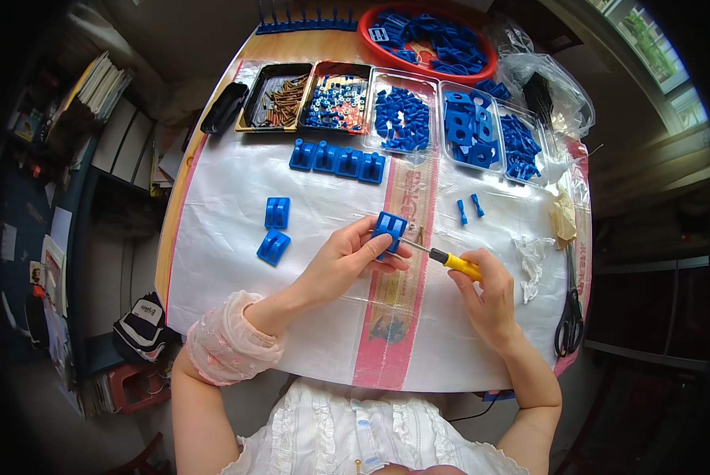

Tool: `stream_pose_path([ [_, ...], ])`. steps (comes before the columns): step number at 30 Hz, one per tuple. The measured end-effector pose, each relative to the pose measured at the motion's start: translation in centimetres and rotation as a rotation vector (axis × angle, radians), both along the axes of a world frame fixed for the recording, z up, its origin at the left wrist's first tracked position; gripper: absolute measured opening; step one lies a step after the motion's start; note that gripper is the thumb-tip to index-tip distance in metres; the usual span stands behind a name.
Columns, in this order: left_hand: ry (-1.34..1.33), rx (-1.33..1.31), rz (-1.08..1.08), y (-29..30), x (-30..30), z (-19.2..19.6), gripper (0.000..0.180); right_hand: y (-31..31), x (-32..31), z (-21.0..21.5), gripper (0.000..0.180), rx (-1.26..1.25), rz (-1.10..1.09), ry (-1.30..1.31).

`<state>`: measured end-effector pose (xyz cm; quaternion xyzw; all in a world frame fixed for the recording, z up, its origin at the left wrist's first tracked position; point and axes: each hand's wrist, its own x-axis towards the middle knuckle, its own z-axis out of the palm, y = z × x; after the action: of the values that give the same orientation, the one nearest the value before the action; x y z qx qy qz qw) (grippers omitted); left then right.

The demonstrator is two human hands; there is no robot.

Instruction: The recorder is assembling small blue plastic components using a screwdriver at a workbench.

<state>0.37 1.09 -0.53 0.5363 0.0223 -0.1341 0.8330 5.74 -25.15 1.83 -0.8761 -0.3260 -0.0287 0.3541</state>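
Over the middle of the table, my left hand [355, 252] grips a blue plastic bracket [390, 231] between thumb and fingers. My right hand [489, 297] is closed on the yellow handle of a screwdriver [458, 264], whose metal shaft points left and reaches the bracket's side. Whether the tip sits in a screw is too small to tell. Left of my left hand lie two more blue brackets, one [277, 212] behind the other [273, 247]. Two small blue plastic pieces [470, 209] lie beyond my right hand. A row of blue assembled parts [337, 161] stands farther back.
Along the back stand a black tray of screws [285, 99], a tray of small nuts and blue bits [337, 99], clear trays of blue parts [402, 117] and a red basin [485, 73]. Black scissors [569, 324] and crumpled plastic [533, 265] lie on the right.
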Motion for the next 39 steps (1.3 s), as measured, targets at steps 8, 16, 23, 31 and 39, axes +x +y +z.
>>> stream_pose_path([
  [8, 0.023, -0.007, -0.046, 0.2, 0.1, 0.0, 0.034, -0.2, 0.3, -0.4, 0.029, 0.011, 0.021, -0.297],
  [16, 0.031, 0.055, -0.025, 0.0, 0.1, 0.0, 0.033, -0.3, 0.2, -0.9, 0.025, 0.055, 0.068, -0.162],
  [23, 0.005, 0.076, -0.001, -0.1, 0.1, 0.2, 0.03, -0.4, 0.4, -0.4, 0.015, 0.082, 0.053, -0.045],
  [31, 0.01, 0.031, -0.022, 0.1, 0.1, 0.2, 0.039, -0.7, 0.6, -0.7, 0.017, 0.082, 0.044, -0.018],
  [39, 0.061, -0.063, -0.046, 0.3, 0.2, 0.9, 0.046, -0.6, 0.8, -0.4, 0.023, 0.051, 0.009, -0.176],
])
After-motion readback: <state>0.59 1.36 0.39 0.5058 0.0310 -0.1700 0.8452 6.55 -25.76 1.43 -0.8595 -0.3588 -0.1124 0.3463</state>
